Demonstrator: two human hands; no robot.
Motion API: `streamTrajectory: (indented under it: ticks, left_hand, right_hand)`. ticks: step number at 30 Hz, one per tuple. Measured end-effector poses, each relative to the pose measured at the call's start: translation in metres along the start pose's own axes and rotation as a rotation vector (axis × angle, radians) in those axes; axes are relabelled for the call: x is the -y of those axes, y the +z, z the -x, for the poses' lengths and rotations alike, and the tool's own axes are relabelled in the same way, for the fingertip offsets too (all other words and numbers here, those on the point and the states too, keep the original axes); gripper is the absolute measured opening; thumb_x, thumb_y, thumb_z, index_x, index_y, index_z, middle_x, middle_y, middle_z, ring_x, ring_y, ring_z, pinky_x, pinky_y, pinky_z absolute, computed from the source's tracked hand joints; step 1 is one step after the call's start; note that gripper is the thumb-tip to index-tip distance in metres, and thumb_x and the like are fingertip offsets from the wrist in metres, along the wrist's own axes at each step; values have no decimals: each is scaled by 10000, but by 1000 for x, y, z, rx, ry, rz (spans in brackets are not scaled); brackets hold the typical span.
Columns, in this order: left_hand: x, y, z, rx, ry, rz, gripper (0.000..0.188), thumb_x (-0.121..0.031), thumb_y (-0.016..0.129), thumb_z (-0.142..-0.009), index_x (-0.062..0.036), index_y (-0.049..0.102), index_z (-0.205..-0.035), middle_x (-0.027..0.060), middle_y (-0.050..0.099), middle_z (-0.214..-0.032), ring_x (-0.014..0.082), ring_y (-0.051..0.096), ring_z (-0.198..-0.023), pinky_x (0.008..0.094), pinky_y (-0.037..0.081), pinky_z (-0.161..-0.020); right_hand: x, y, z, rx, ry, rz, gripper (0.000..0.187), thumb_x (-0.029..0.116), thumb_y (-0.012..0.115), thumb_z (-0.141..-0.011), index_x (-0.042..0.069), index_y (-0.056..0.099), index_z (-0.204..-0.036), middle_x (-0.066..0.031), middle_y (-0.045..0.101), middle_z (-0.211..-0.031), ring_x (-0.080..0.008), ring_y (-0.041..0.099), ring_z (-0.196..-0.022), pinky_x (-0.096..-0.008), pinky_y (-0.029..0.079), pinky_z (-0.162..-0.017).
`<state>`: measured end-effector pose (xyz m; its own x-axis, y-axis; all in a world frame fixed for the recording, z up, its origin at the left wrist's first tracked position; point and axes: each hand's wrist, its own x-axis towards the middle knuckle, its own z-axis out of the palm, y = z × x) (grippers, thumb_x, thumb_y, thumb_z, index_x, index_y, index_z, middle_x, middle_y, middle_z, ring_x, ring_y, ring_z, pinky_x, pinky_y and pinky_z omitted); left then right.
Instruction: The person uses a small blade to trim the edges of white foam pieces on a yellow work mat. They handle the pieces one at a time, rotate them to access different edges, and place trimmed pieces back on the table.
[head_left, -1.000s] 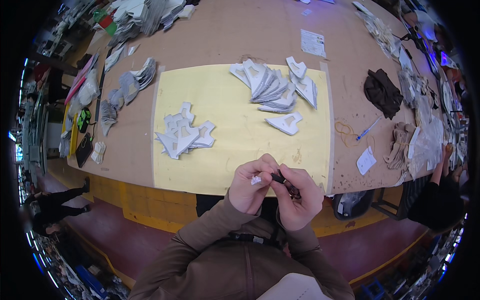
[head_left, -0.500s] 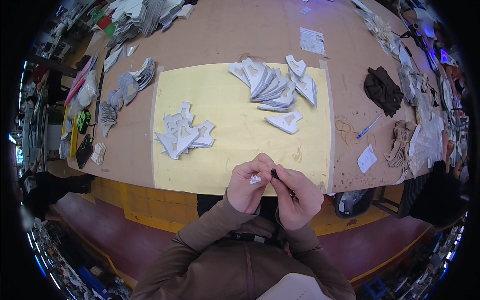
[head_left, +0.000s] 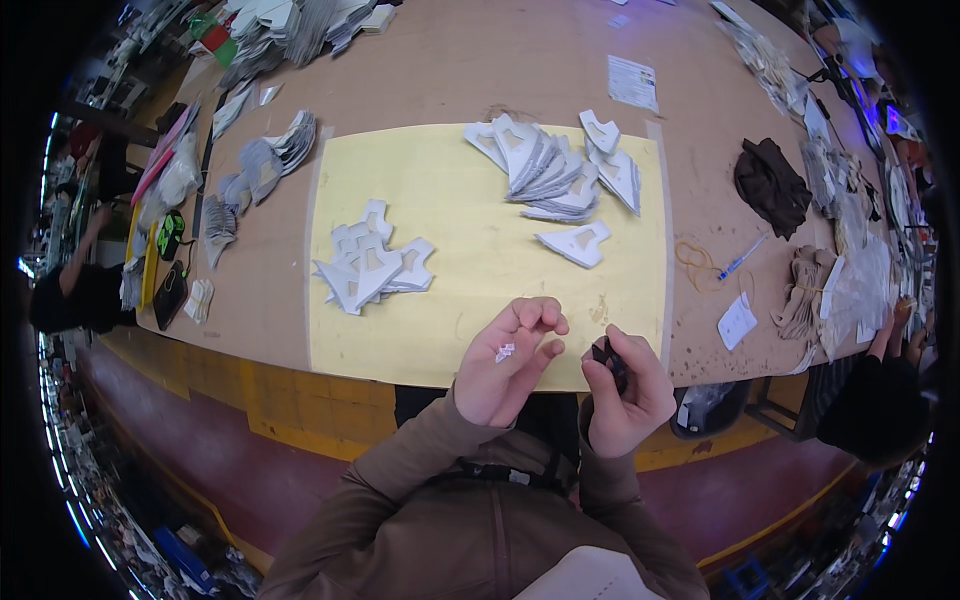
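Note:
Over the near edge of the yellow sheet, my left hand (head_left: 502,370) is raised with its fingers curved and apart. A small white scrap with faint marks (head_left: 505,352) rests against it near the thumb. My right hand (head_left: 635,395), just to the right, is closed round a small black piece (head_left: 610,362); its exact kind I cannot make out. A gap separates the two hands. Beyond them on the sheet lie a loose pile of white cut pieces with openings (head_left: 375,262), a larger fanned stack of similar pieces (head_left: 550,165) and one single piece (head_left: 575,243).
The yellow sheet (head_left: 450,330) is taped to a brown table. At right are a dark cloth (head_left: 772,188), a blue pen-like tool (head_left: 743,257), a white tag (head_left: 737,322) and beige pieces (head_left: 803,290). Stacked grey pieces (head_left: 262,170) lie left. Other people stand at both sides.
My hands have come apart. The right one has moved to the right with the black piece, and the left one's fingers have opened, the white scrap still on it.

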<state>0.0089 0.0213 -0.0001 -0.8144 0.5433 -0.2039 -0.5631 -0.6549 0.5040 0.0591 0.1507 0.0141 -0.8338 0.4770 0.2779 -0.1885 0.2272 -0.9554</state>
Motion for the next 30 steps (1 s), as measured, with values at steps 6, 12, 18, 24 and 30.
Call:
streamTrajectory:
  ticks: [6,12,18,24,30]
  left_hand:
    - [-3,-8,6,199,-57,176,300,-462,518,-968,-186,407,-931,16,407,-1110,148,382,-1158,329,352,-952]
    - [-4,-6,6,213,-64,205,383,-570,396,-974,-194,400,-899,20,401,-1098,155,379,-1161,341,342,-965]
    - [-4,-2,7,199,-39,125,337,-525,497,-952,-199,425,-905,17,398,-1101,174,372,-1153,344,342,-959]
    - [8,-10,7,170,110,8,288,-354,708,-876,-196,471,-829,2,435,-1033,218,409,-1112,353,379,-944]
    - [10,-11,9,155,158,12,267,-309,728,-866,-176,507,-800,-5,483,-995,222,468,-1071,358,392,-943]
  right_hand:
    - [-2,-3,6,-50,36,-60,388,-107,739,-684,-25,674,-1058,-81,656,-822,-77,507,-631,-194,371,-539]
    - [1,-6,8,-13,-44,-114,350,-91,748,-687,-41,666,-1023,-106,676,-835,-109,578,-654,-204,423,-563]
    - [17,3,11,2,-2,-129,321,-73,789,-674,-41,663,-967,-130,699,-825,-188,690,-718,-264,534,-624]
    - [14,12,1,128,-330,96,324,-62,806,-658,-14,678,-952,-145,703,-775,-227,688,-635,-270,517,-551]
    - [10,13,2,129,-376,102,331,-32,813,-660,22,686,-960,-96,706,-752,-178,665,-587,-245,432,-469]
